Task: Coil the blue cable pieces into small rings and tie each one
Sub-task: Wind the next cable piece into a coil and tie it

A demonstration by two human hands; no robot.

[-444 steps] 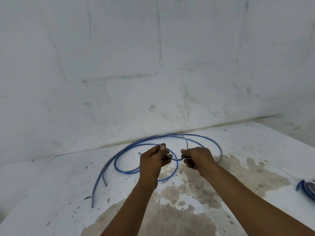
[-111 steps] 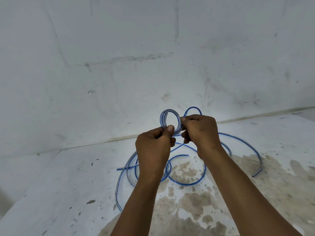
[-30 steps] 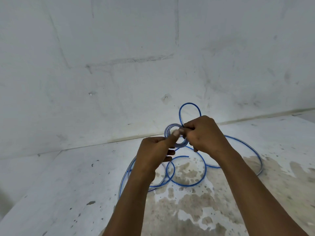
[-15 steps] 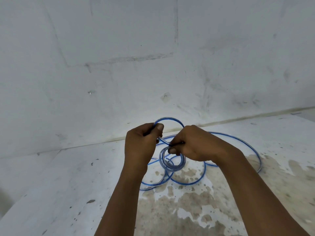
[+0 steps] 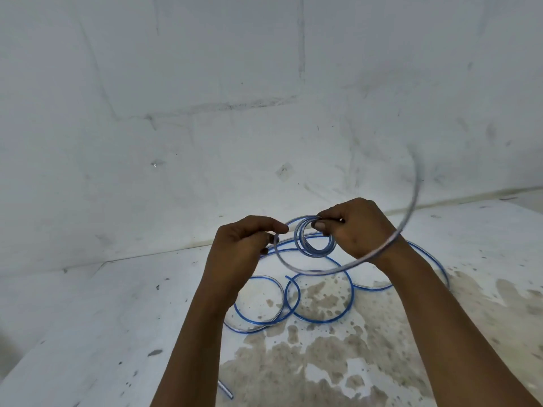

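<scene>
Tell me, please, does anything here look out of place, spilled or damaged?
Yes. A brownish stain spreads over the white floor, patchy like a spill or worn paint. Loose cable lies uncoiled on it. The ring in the hands looks fine.

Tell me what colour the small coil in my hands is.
Blue, translucent small coil, head view.

A bare, unfinished room, most like a utility space or a building under construction or repair. A rough whitewashed wall [image 5: 205, 113] fills the upper view, scuffed, with faint block seams and grey smudges. Below it lies a flat white-painted surface [image 5: 88, 333], speckled with dark flecks and worn through in large brown patches [image 5: 323, 362]. Loose loops of blue cable [image 5: 320, 320] lie on it. It cannot be told whether the surface is floor or slab.
</scene>
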